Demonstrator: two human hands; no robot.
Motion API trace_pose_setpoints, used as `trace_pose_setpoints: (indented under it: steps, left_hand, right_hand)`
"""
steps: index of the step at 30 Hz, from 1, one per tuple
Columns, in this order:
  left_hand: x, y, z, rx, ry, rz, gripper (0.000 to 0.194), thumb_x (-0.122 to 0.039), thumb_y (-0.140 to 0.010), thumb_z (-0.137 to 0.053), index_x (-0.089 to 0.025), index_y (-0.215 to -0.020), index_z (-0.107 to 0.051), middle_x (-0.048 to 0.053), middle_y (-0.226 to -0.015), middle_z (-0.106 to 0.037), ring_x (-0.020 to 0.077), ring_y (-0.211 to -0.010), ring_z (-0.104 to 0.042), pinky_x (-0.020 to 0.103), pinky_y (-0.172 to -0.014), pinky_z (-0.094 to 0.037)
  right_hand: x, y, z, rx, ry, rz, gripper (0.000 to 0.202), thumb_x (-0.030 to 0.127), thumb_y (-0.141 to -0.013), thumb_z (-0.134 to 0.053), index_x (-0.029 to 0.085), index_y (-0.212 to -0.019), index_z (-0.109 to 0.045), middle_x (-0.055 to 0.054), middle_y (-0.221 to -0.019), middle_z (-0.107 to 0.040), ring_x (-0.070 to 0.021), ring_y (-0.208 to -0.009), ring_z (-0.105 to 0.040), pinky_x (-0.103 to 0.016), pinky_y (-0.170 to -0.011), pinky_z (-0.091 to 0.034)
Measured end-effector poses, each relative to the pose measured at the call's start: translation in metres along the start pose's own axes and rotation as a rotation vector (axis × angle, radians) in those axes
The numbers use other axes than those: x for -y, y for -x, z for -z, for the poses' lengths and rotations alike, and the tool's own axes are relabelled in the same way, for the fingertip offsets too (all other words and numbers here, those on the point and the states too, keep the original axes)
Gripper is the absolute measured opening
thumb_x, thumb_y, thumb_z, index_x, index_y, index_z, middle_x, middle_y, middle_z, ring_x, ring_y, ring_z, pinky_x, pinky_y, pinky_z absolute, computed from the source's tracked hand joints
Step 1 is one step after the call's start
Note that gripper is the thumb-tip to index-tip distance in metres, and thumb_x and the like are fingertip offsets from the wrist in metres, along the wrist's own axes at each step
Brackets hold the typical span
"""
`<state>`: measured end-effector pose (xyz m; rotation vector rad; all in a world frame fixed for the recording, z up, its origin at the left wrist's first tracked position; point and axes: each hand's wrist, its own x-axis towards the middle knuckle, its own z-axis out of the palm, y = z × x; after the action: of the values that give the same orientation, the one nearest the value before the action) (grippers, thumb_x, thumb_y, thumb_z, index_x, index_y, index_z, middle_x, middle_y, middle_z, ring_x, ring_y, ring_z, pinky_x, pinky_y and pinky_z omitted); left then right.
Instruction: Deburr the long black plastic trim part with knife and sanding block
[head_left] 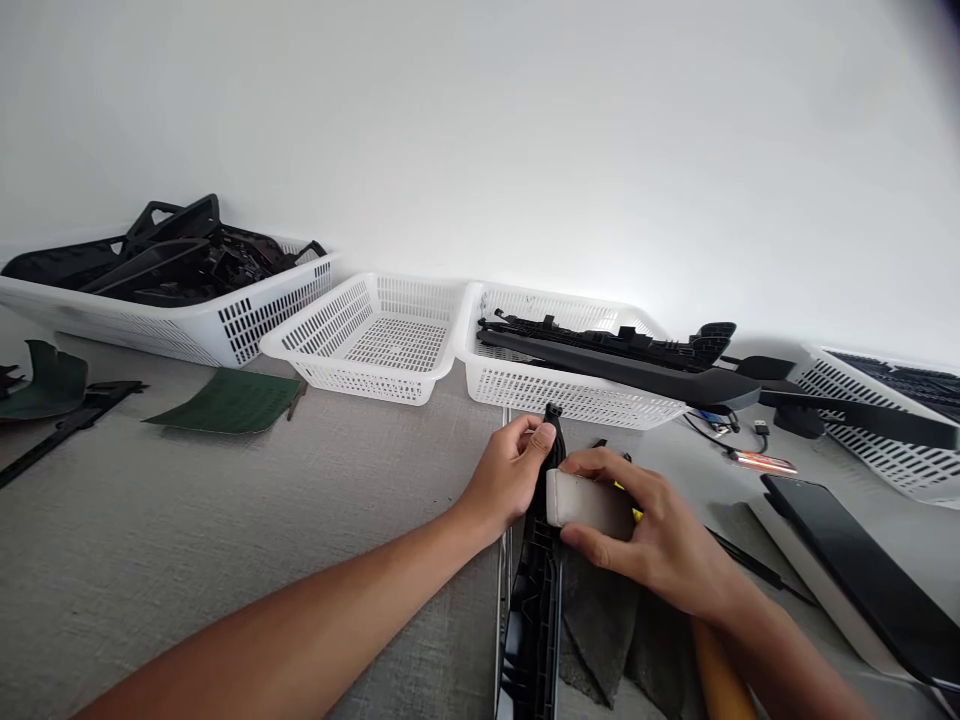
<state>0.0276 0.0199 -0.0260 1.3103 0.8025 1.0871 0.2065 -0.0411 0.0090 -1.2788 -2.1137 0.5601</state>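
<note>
My left hand (499,478) grips a long black plastic trim strip (529,610) close to its far end, thumb on top. The strip runs towards me, with its ribbed side facing up. Between the thumb and fingers of my right hand (664,535) is a pale grey block (591,503), its end against or just above the strip's right edge; I cannot tell if they touch. Beneath my right wrist lie dark grey cloths (600,625) and a yellow-orange handle (718,665). Something yellow shows behind the block, mostly hidden.
White baskets line the wall: one with black parts (277,320), a shallow one (352,380), one with long trim strips (570,395), another at right (862,400). Green sandpaper (225,402) lies left. A phone (862,570), cable (709,430) and lighter-like object (763,462) are right.
</note>
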Motion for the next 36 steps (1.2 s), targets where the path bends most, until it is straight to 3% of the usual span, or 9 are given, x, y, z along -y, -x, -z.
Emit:
trace_pose_setpoints:
  steps: [8,11,15,21,25,31,36]
  left_hand:
    - [-0.002,0.001,0.0,-0.024,-0.012,0.023,0.048,-0.069,-0.096,-0.054,-0.022,-0.091,-0.055,-0.006,-0.068,-0.042,0.0132,-0.062,-0.037,0.027,-0.06,-0.03]
    - [-0.003,0.001,0.001,-0.077,-0.027,0.017,0.047,-0.069,-0.097,-0.053,-0.022,-0.089,-0.054,-0.006,-0.067,-0.041,0.0134,-0.062,-0.037,0.028,-0.059,-0.03]
    - [-0.007,0.002,0.001,-0.065,-0.019,0.025,0.047,-0.069,-0.095,-0.055,-0.023,-0.087,-0.053,-0.007,-0.065,-0.04,0.0129,-0.06,-0.037,0.027,-0.058,-0.03]
    - [-0.006,0.001,0.001,-0.054,-0.007,0.007,0.042,-0.062,-0.099,-0.054,-0.022,-0.087,-0.053,-0.006,-0.066,-0.041,0.0131,-0.062,-0.038,0.027,-0.059,-0.03]
    - [-0.007,0.001,0.003,-0.086,-0.009,0.009,0.04,-0.06,-0.1,-0.054,-0.022,-0.086,-0.052,-0.006,-0.069,-0.04,0.0136,-0.064,-0.036,0.028,-0.061,-0.031]
    - [-0.01,0.004,0.001,0.042,-0.066,-0.04,0.035,-0.054,-0.104,-0.047,-0.023,-0.088,-0.052,-0.004,-0.077,-0.044,0.016,-0.073,-0.041,0.029,-0.071,-0.035]
    - [-0.011,0.005,0.0,0.087,-0.091,-0.046,0.031,-0.049,-0.104,-0.046,-0.022,-0.089,-0.053,-0.002,-0.082,-0.05,0.0173,-0.08,-0.047,0.03,-0.077,-0.038]
  right_hand:
    - [0.0,0.001,0.002,0.016,0.026,-0.011,0.034,0.036,-0.089,-0.075,0.028,-0.121,-0.065,-0.002,-0.111,-0.074,-0.024,-0.098,-0.07,-0.034,-0.086,-0.055]
    - [0.006,0.0,-0.002,-0.011,-0.014,-0.043,0.035,0.044,-0.092,-0.074,0.028,-0.122,-0.066,-0.003,-0.112,-0.075,-0.0244,-0.097,-0.071,-0.036,-0.088,-0.056]
    - [0.012,-0.002,-0.005,-0.002,-0.092,-0.073,0.04,0.055,-0.093,-0.074,0.028,-0.122,-0.068,-0.002,-0.107,-0.076,-0.0228,-0.089,-0.071,-0.037,-0.089,-0.057]
    - [0.012,-0.001,0.002,0.036,-0.07,-0.078,0.035,0.05,-0.092,-0.076,0.028,-0.119,-0.069,-0.002,-0.108,-0.075,-0.0235,-0.092,-0.07,-0.036,-0.085,-0.057]
    - [0.012,-0.002,-0.002,0.01,-0.1,-0.116,0.04,0.055,-0.093,-0.074,0.028,-0.121,-0.067,-0.004,-0.112,-0.075,-0.0263,-0.098,-0.071,-0.041,-0.092,-0.057]
    - [-0.003,-0.004,-0.004,-0.231,-0.059,-0.159,0.04,0.057,-0.094,-0.071,0.027,-0.119,-0.064,-0.007,-0.116,-0.073,-0.0296,-0.109,-0.069,-0.043,-0.097,-0.055]
    - [-0.009,-0.004,-0.001,-0.176,-0.094,-0.145,0.04,0.057,-0.093,-0.072,0.026,-0.118,-0.064,-0.005,-0.116,-0.072,-0.0271,-0.108,-0.069,-0.04,-0.097,-0.054]
